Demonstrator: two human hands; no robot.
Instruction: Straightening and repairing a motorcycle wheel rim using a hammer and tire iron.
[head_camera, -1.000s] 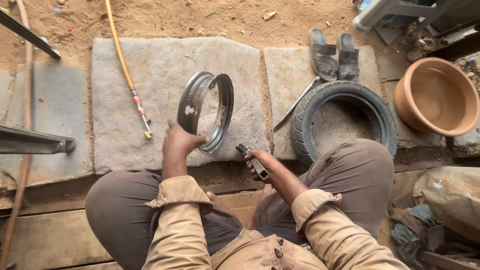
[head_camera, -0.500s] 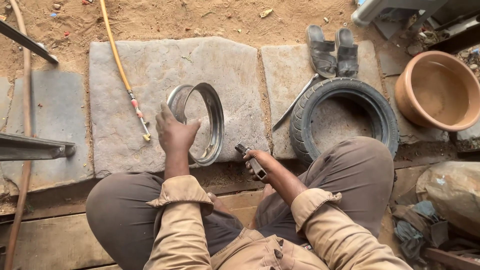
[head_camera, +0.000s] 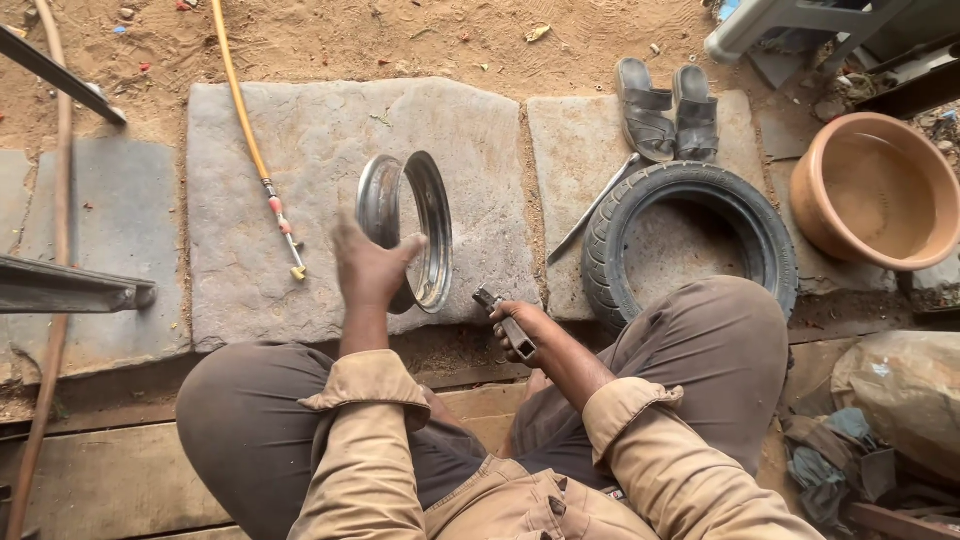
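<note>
**Rim standing on edge, left hand steadying it**

So the shiny metal wheel rim (head_camera: 405, 228) is standing upright on its edge on the big stone slab (head_camera: 300, 150), its open face turning toward the upper left and its axle line running roughly sideways. Compared with a moment ago it's rotating: the opening is showing narrower and it's sitting a bit further right. The left hand (head_camera: 368, 265) is resting half-open against the near edge of the rim. The right hand (head_camera: 520, 328) is staying clamped around a small dark metal tool (head_camera: 505, 323), just beside the tyre (head_camera: 690, 250).
</note>
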